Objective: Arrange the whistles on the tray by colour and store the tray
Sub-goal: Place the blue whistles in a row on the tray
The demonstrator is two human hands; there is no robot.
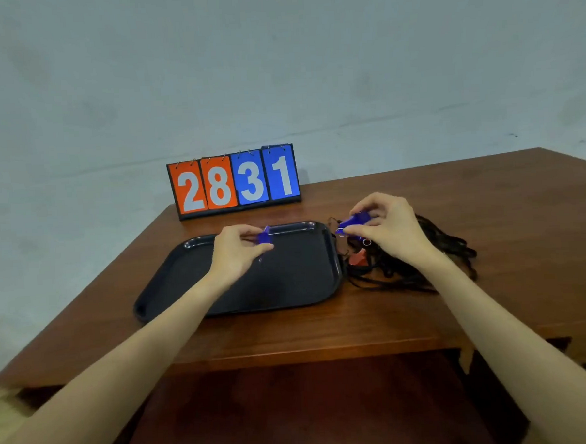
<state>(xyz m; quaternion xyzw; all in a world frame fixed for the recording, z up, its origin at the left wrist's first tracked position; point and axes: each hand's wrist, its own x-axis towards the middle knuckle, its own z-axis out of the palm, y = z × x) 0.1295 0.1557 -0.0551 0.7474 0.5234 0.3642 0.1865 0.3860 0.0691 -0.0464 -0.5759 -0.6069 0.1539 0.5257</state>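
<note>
Wooden table (425, 310) bearing a dark tray (172, 279), as yet bare of whistles. Left hand (234, 255) pinches a blue whistle (263, 237) above the tray; right hand (390, 230) pinches a second blue whistle (351, 223) over the tangled lanyards (432, 258), beside a red whistle (358, 258). Sorting stage, judged early: both blues next want setting down together.

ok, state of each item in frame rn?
left hand: fingers pinching a blue whistle over the tray
right hand: holding second blue whistle above the lanyards
tray: flat on table, nothing lying in it
red whistle: resting among black lanyards
scoreboard: upright, reads 28 31
</note>
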